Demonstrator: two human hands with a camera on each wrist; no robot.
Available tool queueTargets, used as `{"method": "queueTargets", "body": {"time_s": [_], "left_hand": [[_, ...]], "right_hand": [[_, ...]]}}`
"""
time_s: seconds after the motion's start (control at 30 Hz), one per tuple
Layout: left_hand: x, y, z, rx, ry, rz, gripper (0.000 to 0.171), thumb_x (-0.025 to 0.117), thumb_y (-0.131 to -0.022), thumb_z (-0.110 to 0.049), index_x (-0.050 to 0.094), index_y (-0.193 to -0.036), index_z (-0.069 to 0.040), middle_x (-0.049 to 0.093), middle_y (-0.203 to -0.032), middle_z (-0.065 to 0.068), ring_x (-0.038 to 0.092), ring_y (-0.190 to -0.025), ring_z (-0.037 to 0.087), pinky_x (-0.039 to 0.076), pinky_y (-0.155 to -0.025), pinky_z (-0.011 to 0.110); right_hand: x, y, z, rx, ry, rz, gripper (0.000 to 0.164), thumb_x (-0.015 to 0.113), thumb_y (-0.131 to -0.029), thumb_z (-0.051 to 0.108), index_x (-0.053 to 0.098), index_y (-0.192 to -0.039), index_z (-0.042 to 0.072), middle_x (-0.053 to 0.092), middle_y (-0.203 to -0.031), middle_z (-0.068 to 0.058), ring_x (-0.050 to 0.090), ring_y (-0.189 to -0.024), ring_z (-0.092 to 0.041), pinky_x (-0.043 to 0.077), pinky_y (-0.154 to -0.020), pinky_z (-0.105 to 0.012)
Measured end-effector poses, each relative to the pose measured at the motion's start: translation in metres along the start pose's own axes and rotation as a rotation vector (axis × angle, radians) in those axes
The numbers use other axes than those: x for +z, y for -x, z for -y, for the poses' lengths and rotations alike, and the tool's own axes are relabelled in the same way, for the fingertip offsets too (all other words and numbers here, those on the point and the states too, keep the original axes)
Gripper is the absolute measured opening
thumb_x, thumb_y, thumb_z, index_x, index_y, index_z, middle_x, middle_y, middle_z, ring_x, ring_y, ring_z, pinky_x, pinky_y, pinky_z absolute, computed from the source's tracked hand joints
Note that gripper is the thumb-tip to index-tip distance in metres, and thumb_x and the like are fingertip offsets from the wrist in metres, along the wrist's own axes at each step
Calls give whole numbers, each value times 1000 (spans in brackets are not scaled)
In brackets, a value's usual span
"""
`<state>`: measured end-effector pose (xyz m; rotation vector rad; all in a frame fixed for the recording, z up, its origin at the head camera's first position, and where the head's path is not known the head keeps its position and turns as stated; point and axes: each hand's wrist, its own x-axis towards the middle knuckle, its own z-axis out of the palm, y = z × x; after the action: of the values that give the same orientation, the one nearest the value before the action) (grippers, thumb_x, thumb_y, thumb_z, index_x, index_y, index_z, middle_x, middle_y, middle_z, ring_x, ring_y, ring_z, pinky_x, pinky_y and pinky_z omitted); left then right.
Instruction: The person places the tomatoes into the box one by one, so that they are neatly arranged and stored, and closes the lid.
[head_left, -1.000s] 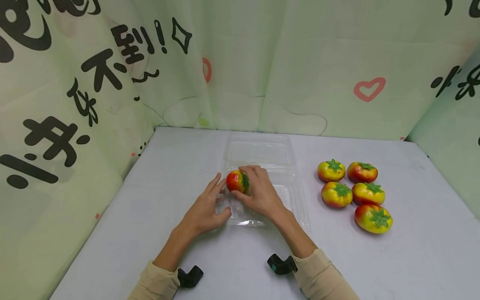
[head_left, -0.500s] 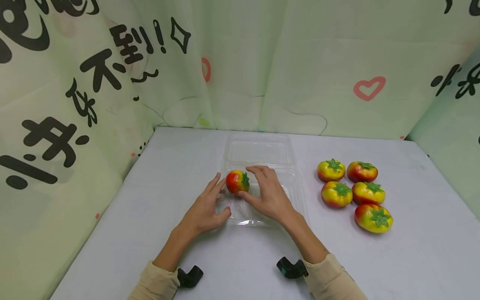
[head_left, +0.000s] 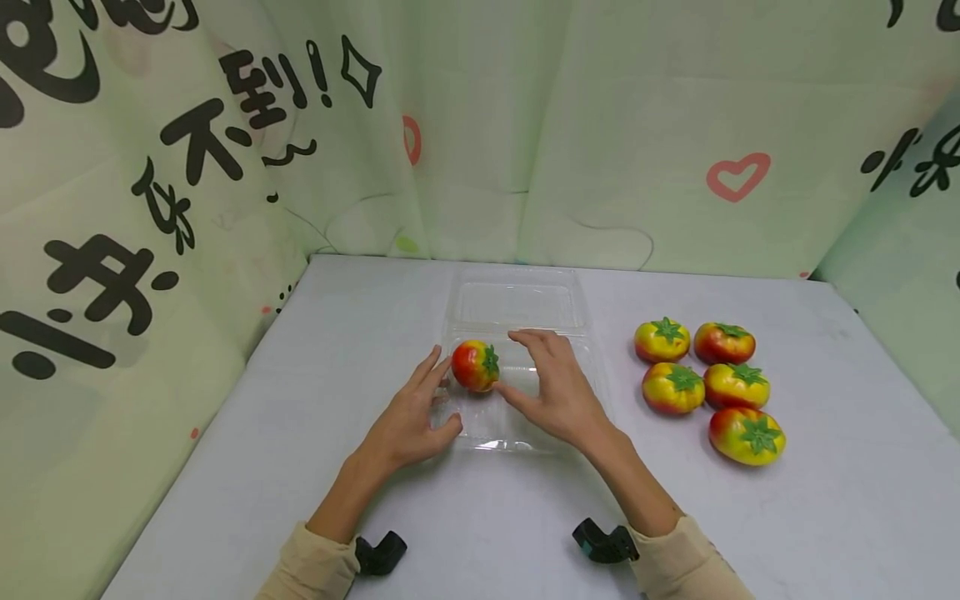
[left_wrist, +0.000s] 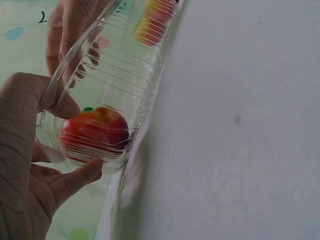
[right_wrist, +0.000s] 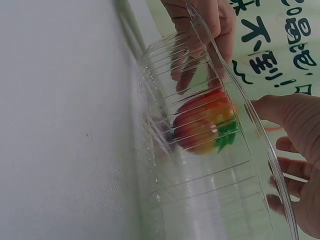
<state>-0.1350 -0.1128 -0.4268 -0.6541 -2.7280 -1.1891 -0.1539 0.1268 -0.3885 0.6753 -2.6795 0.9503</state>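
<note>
A red-and-yellow toy tomato (head_left: 475,366) with a green leafy top sits in the left part of a clear plastic clamshell box (head_left: 510,437), seen through its ribbed wall in both wrist views. My left hand (head_left: 415,417) is at the box's left side, fingers fairly straight beside the tomato and thumb (left_wrist: 62,104) by the front rim. My right hand (head_left: 553,387) hovers over the box to the tomato's right, thumb and fingers spread apart with nothing between them.
Several more toy tomatoes (head_left: 672,389) lie grouped on the white table (head_left: 840,500) at the right. The box's lid (head_left: 517,302) lies folded back behind it. Printed pale green curtains (head_left: 615,125) surround the table's back and sides.
My right hand has let go of the tomato and moved to the right, leaving it in the box. The left hand has stayed in place.
</note>
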Motion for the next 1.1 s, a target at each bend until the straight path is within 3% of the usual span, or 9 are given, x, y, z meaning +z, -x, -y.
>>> {"method": "queueTargets", "body": {"time_s": [0.23, 1.1], "left_hand": [[-1, 1, 0, -28, 5, 2, 76, 68, -87, -14, 40, -155, 0, 28, -166, 19, 72, -110, 28, 57, -97, 41], [1, 1, 1, -10, 30, -6, 75, 68, -86, -14, 40, -155, 0, 30, -165, 20, 72, -111, 29, 57, -96, 41]], "right_hand": [[-6, 5, -5, -3, 14, -7, 68, 83, -86, 24, 53, -144, 5, 53, -141, -19, 48, -131, -36, 46, -110, -54], [-32, 24, -29, 110, 59, 7, 67, 81, -88, 24, 51, -145, 6, 49, -146, -19, 44, -133, -38, 44, -110, -59]]}}
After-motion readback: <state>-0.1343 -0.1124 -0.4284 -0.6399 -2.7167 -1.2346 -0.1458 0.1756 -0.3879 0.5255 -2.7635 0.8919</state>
